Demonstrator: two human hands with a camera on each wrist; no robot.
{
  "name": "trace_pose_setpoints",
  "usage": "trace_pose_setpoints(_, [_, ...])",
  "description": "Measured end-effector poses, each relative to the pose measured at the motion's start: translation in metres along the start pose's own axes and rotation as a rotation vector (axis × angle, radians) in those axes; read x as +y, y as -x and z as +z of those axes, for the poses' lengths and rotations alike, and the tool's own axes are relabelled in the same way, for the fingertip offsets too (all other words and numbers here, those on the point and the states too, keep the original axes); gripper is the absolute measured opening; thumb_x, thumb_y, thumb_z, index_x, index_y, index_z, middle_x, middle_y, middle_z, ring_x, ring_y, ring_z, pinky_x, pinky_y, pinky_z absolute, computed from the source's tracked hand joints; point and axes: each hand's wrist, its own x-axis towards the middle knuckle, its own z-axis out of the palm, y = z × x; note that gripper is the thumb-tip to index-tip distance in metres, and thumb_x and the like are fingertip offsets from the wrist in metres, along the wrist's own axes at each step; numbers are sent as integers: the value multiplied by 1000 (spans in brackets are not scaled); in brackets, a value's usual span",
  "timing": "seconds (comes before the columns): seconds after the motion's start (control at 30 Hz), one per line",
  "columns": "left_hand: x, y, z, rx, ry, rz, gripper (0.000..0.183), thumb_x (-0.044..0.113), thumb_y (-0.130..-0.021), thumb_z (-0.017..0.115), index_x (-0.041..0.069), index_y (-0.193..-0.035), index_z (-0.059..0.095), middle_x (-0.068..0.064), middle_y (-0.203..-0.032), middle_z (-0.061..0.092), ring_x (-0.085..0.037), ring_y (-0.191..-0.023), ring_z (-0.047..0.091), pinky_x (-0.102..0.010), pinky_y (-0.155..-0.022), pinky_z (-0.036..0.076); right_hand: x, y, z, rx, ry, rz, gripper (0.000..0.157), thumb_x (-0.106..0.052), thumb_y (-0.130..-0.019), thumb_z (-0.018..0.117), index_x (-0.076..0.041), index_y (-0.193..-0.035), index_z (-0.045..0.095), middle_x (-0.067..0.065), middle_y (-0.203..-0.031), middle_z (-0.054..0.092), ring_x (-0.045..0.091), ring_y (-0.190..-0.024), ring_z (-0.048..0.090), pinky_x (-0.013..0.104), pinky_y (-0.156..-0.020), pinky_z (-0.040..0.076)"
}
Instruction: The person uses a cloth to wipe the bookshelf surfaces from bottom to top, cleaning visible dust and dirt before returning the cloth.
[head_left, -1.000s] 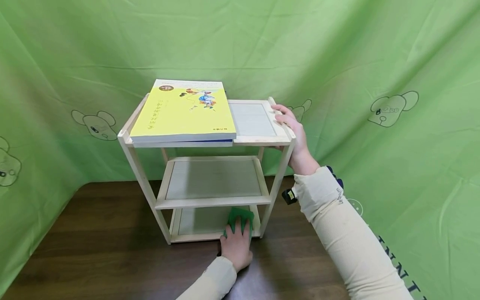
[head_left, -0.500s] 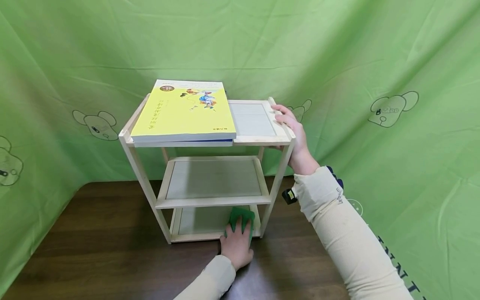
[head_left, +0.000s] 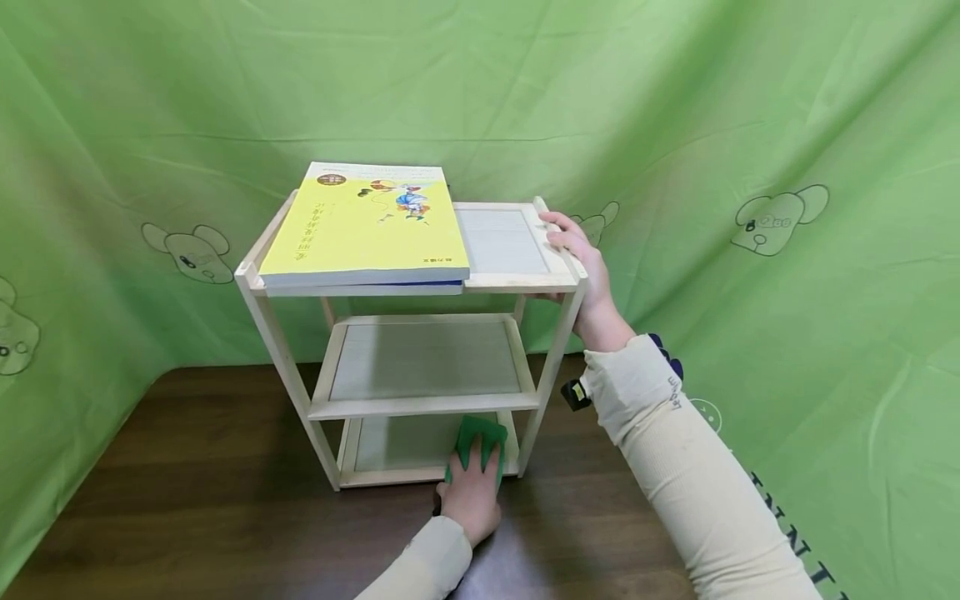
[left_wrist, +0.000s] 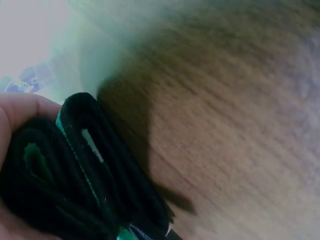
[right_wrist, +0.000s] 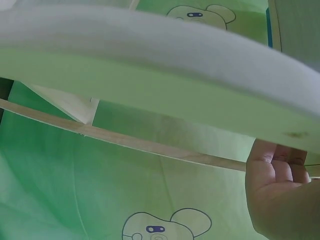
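A pale wooden three-tier shelf rack (head_left: 423,407) stands upright on a dark wood surface. My left hand (head_left: 471,502) reaches in at its front right corner, fingers extended over a green cloth (head_left: 482,428) on the bottom shelf (head_left: 397,442). Up at the top right side, my right hand (head_left: 588,275) grips the rack's side rail; some fingers lie over it and others show beneath. The right wrist view has those curled fingers (right_wrist: 280,172) under the pale board. In the left wrist view, dark folded strap fabric (left_wrist: 115,170) and skin at the left edge hide the cloth.
A thick yellow-covered book (head_left: 367,221) lies on another book on the top shelf's left part. The middle shelf (head_left: 431,358) spans above the left hand. Green curtain fabric (head_left: 480,83) with bear outlines hangs close behind and beside the rack.
The head view has shifted very slightly. My left hand and the green cloth stay at nearly the same spot on the bottom shelf, and the right hand keeps its grip.
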Motion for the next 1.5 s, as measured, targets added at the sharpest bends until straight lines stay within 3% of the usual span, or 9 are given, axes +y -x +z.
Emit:
trace_pose_setpoints(0.57, [-6,2,2,29,-34,6,74,17,-75,68,26,-142,37,-6,-146,31,-41,-118,39,-57,-59,43,-1,1,-1,-7,32,7,41,-22,-90,43,-23,-130,47,3,-140,34,23,-104,44,32,-59,48])
trace_pose_setpoints(0.83, [-8,3,3,17,-18,-3,73,16,-75,67,25,-142,38,-6,-146,31,-41,-120,38,-59,-63,42,-2,0,0,14,52,19,43,-20,-88,45,-25,-131,47,2,-140,35,21,-107,42,31,-75,41])
trace_pose_setpoints(1.07, [-10,4,0,13,-15,2,74,17,-75,67,25,-142,37,-7,-147,30,-41,-120,38,-60,-65,43,-3,-2,-2,-24,78,27,44,-19,-88,43,-24,-131,45,4,-139,36,19,-99,45,28,-73,40])
trace_pose_setpoints(1.27, [-12,6,-2,24,-25,9,74,18,-74,67,24,-142,38,-8,-146,32,-42,-118,39,-60,-65,43,-4,-3,0,-40,38,40,43,-18,-88,42,-23,-131,45,5,-136,37,18,-94,46,25,-69,40])
trace_pose_setpoints(1.5, [-15,6,-3,34,-25,19,74,17,-73,68,25,-141,39,-7,-145,33,-43,-116,41,-60,-67,42,-5,-2,0,-37,-22,31,47,-14,-88,42,-20,-135,42,6,-141,35,18,-99,46,26,-74,40])
